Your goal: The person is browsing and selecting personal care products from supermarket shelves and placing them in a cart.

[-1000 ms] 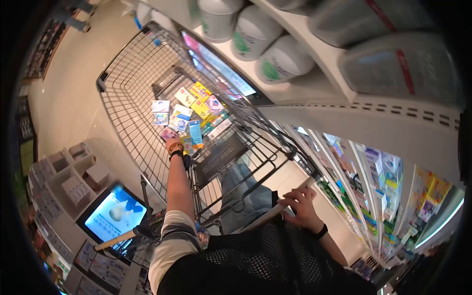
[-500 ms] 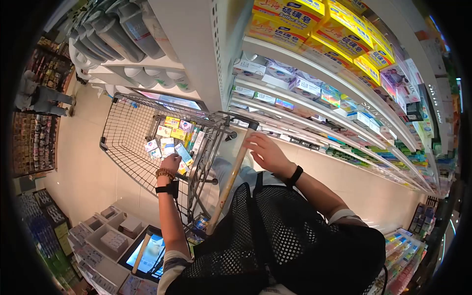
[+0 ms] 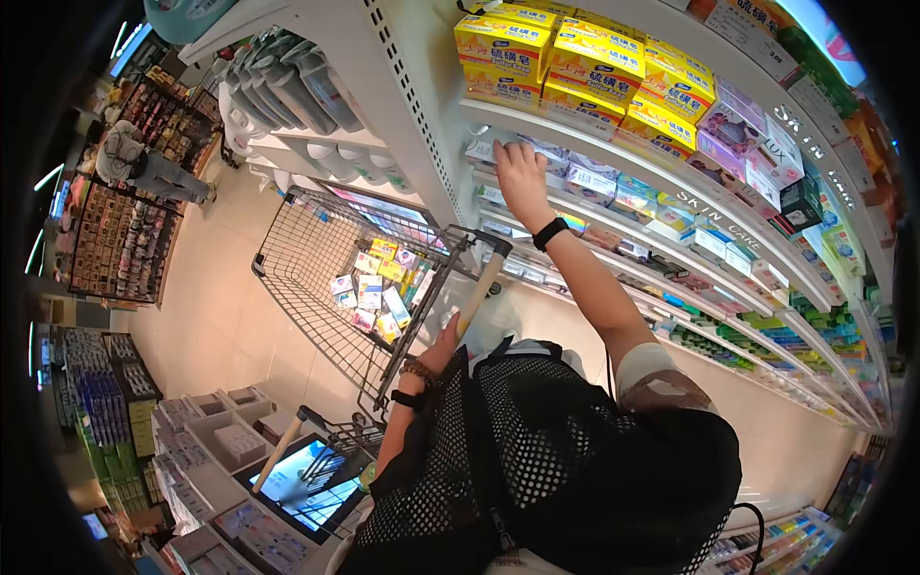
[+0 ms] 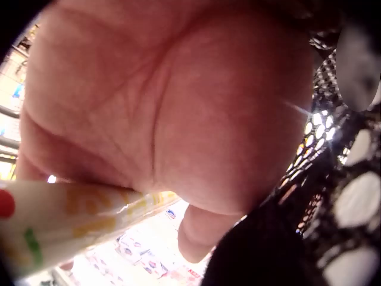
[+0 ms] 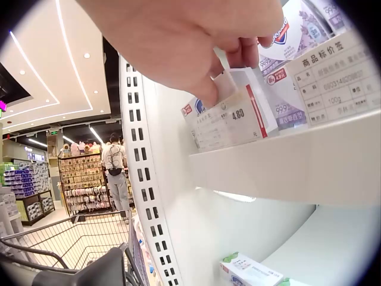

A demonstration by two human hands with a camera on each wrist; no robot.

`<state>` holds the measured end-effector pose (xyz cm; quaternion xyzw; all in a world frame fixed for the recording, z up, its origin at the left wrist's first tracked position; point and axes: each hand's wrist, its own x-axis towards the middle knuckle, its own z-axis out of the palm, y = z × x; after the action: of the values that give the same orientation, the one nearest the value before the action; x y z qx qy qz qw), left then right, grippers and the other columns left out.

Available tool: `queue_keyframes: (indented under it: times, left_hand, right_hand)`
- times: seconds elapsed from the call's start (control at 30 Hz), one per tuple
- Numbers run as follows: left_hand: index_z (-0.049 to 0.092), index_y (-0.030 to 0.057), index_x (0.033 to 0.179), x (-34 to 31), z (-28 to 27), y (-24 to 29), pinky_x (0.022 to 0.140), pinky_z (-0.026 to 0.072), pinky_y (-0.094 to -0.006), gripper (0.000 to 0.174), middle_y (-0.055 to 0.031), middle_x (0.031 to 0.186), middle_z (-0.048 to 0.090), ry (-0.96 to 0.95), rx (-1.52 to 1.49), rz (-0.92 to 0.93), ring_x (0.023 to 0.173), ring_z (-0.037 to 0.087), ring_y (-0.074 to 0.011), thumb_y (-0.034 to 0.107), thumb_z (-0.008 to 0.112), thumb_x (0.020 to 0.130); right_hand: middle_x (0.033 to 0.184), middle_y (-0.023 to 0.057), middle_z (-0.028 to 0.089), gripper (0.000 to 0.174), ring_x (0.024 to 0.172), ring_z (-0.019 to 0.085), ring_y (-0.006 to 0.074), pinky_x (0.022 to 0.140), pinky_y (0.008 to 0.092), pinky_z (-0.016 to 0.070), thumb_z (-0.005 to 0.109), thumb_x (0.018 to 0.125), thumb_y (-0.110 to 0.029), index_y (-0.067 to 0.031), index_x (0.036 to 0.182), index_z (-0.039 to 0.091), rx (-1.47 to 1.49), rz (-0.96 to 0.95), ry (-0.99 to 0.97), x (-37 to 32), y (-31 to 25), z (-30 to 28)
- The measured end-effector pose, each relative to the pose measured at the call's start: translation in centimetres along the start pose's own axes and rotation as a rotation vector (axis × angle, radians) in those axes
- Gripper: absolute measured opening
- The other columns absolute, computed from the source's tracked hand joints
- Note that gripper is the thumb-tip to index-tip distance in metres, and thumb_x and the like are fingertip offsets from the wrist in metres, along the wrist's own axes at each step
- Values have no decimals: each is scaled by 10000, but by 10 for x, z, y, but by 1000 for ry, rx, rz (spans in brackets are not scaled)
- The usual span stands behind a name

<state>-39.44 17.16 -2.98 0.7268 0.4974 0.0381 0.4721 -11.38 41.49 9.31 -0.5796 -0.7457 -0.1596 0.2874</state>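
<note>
My right hand [image 3: 522, 182] reaches onto a shelf of boxed soap. In the right wrist view its thumb and curled fingers pinch a white soap box [image 5: 255, 89] behind a 4.80 price tag [image 5: 229, 122]. Purple and white soap boxes [image 5: 286, 98] stand beside it. My left hand [image 3: 443, 345] is at the shopping cart's pale handle [image 3: 476, 292], its thumb and fingers wrapped round it. The left wrist view shows the palm [image 4: 161, 107] close over the printed handle [image 4: 77, 220]. Several colourful boxes [image 3: 372, 290] lie in the wire cart [image 3: 307, 240].
Yellow sulfur soap boxes [image 3: 599, 57] are stacked on the shelf above my right hand. A perforated white shelf upright [image 5: 140, 155] stands left of it. Behind the cart handle, a display stand with a lit screen [image 3: 307, 479] is at lower left. A person [image 3: 144, 163] stands farther off.
My left hand has come back from the boxes in the cart to the handle. My right hand has left the handle and gone up to the soap shelf. The view has turned right.
</note>
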Motion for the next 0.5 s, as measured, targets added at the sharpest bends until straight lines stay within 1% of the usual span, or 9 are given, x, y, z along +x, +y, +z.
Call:
queue_keyframes:
  times: [0.07,0.17,0.23,0.27,0.3,0.37,0.4,0.43,0.5]
  left_hand:
    - [65,25,1588,1,-4,6,1109,390,-498,1065,-329,1507,364,-8,-69,-18,1380,404,-495,224,795,838]
    - [82,28,1585,7,-3,12,1130,378,-489,1082,-306,1554,321,-34,-102,-133,1447,332,-462,238,819,822]
    - [68,48,1596,13,5,4,1113,409,-475,1135,-277,1563,318,206,-32,-69,1428,378,-425,225,851,793]
    - [73,50,1596,11,3,16,1050,468,-495,1103,-310,1493,389,463,43,218,1331,471,-472,194,836,813]
    - [73,50,1596,5,-9,43,1050,468,-495,1103,-310,1493,389,455,42,216,1331,471,-472,194,836,813]
    - [73,62,1607,-5,-40,106,1011,513,-429,1204,-238,1488,419,637,-344,152,1313,520,-357,81,891,724]
    - [235,46,1557,0,-41,115,977,537,-380,1091,-188,1415,496,690,-472,330,1277,556,-276,56,907,698]
    - [235,46,1557,2,-43,115,977,537,-380,1091,-188,1415,496,683,-474,323,1277,556,-276,56,907,698]
    - [392,35,1432,4,-46,113,976,542,-367,913,-155,1326,563,512,-503,457,1236,589,-259,41,916,684]
  right_hand:
    - [1143,76,600,502,1132,534,255,920,429,387,728,832,-148,-73,1313,607,58,-4,-26,-3,6,-5]
    - [1097,119,598,411,1054,568,292,880,416,435,686,851,-107,-49,1255,640,205,-171,151,-15,1,-26]
    - [1128,151,588,468,972,600,339,818,411,495,695,857,-82,-46,1315,607,563,-81,60,-48,-23,-60]
    - [1127,152,610,496,974,617,334,814,394,515,722,859,-88,-62,1341,608,702,-13,-57,-65,-34,-77]
    - [1125,154,633,525,977,634,330,810,378,535,748,860,-94,-78,1366,609,840,56,-175,-78,-44,-93]
    - [1092,149,691,507,937,676,227,820,337,545,771,865,-102,-69,1351,630,1143,266,-552,-92,-56,-124]
    - [1081,117,723,480,926,680,145,822,295,552,791,861,-108,-64,1319,654,1287,361,-629,-103,-60,-128]
    - [1081,117,723,480,926,680,145,822,295,552,791,861,-108,-64,1319,654,1289,370,-632,-111,-60,-131]
    - [1093,80,715,443,952,674,127,843,280,554,776,878,-96,-58,1304,659,1436,508,-637,-120,-59,-142]
